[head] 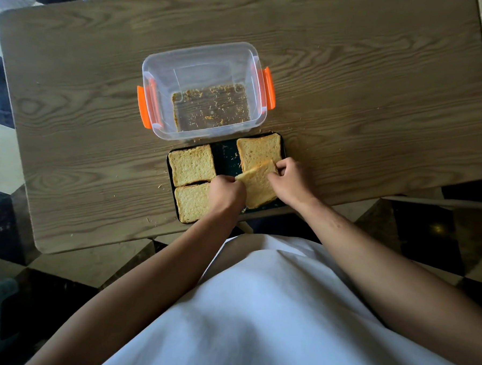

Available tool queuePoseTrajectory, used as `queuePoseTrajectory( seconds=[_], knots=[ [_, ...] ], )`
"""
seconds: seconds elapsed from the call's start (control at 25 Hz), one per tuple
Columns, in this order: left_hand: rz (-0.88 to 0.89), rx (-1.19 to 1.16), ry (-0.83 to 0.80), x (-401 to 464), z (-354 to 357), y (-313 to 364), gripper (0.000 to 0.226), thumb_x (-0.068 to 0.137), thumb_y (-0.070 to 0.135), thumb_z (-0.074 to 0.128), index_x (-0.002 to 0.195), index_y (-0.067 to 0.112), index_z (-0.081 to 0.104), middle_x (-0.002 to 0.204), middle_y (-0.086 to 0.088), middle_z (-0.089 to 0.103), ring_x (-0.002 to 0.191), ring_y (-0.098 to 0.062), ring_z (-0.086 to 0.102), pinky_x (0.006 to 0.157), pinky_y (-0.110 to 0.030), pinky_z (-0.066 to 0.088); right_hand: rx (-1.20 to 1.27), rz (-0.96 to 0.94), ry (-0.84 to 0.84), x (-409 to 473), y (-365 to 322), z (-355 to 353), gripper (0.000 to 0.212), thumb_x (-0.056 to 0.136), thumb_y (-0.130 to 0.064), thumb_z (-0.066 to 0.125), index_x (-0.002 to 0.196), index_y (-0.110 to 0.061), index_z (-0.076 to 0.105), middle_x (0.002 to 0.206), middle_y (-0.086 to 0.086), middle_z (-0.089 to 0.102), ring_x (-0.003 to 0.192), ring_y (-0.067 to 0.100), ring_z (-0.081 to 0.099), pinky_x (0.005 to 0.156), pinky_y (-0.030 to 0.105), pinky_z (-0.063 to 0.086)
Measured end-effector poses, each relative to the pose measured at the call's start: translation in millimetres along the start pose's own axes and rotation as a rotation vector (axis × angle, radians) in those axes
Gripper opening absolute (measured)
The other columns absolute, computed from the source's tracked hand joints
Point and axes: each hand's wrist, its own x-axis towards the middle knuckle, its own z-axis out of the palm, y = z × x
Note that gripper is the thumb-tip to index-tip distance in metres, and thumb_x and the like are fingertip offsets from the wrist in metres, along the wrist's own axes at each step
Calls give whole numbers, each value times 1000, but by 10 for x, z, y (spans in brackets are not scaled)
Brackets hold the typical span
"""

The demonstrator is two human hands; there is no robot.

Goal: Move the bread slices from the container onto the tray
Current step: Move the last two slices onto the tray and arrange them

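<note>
Bread slices fill most of the dark tray (pixel 226 156) at the near edge of our wooden surface (pixel 350 90). On the tray's left side the far-left slice (pixel 192 165) and the near-left slice (pixel 192 202) lie flat, edges almost touching, their sides square with the tray. Our left hand (pixel 226 194) pinches the left corner of the held slice (pixel 257 186), fingers closed on it. That slice is turned diagonally, its long axis running from far left to near right, its far edge lifted over the far-right slice (pixel 259 152), which lies flat. Our right hand (pixel 291 182) grips the held slice's right edge, fingers curled shut. Beyond the tray stands the clear container (pixel 156 74) with orange latches, only crumbs (pixel 213 108) inside.
</note>
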Motion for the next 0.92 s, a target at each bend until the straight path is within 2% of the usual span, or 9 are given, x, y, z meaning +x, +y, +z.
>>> queuePoseTrajectory(
  seconds=[0.08, 0.12, 0.24, 0.36, 0.56, 0.72, 0.92],
  knots=[
    [48, 22, 9, -9, -58, 3, 18, 71, 4, 48, 56, 13, 52, 51, -4, 44, 50, -21, 40, 51, -30, 32, 51, 52, -57, -51, 16, 56, 41, 90, -22, 66, 124, -1, 56, 102, 11, 61, 85, 23, 58, 66, 31, 43],
    [67, 55, 17, -4, -85, -4, 18, 73, 6, 49, 57, 13, 53, 52, -3, 45, 50, -21, 40, 50, -28, 32, 63, 74, -76, -82, 31, 87, 43, 90, -23, 66, 125, -1, 56, 103, 12, 63, 85, 22, 58, 67, 30, 41],
    [81, 115, 5, 1, -117, -30, 19, 78, 11, 53, 60, 12, 60, 53, -3, 49, 50, -20, 43, 47, -25, 32, 32, 95, -71, -158, 111, 149, 42, 89, -27, 67, 121, 0, 60, 111, 16, 69, 95, 30, 65, 76, 35, 50],
    [47, 140, -25, 5, -105, -66, 21, 81, 15, 56, 60, 10, 60, 55, -2, 52, 51, -19, 47, 48, -25, 36, 7, 111, -39, -189, 178, 135, 45, 85, -30, 67, 112, 6, 64, 106, 22, 72, 97, 39, 68, 82, 46, 55],
    [7, 107, -45, 31, -13, -36, 13, 73, 13, 55, 63, 9, 63, 59, -10, 56, 57, -20, 52, 54, -31, 39, 28, 123, -17, -183, 137, 81, 52, 85, -31, 66, 126, 1, 59, 114, 19, 69, 104, 35, 66, 90, 45, 54],
    [4, 97, -33, 53, 21, -16, 12, 72, 15, 55, 61, 11, 60, 57, -8, 55, 53, -22, 48, 53, -28, 37, -39, 99, 25, -181, 86, 67, 37, 83, -32, 66, 100, 0, 69, 97, 18, 73, 90, 35, 68, 78, 42, 56],
    [25, 77, -37, 75, 67, -2, 13, 68, 10, 50, 58, 13, 58, 54, -6, 48, 52, -19, 41, 51, -28, 32, -77, 85, 17, -183, 132, 40, 40, 86, -35, 64, 105, -1, 68, 99, 17, 72, 91, 33, 67, 79, 41, 56]
  ],
)
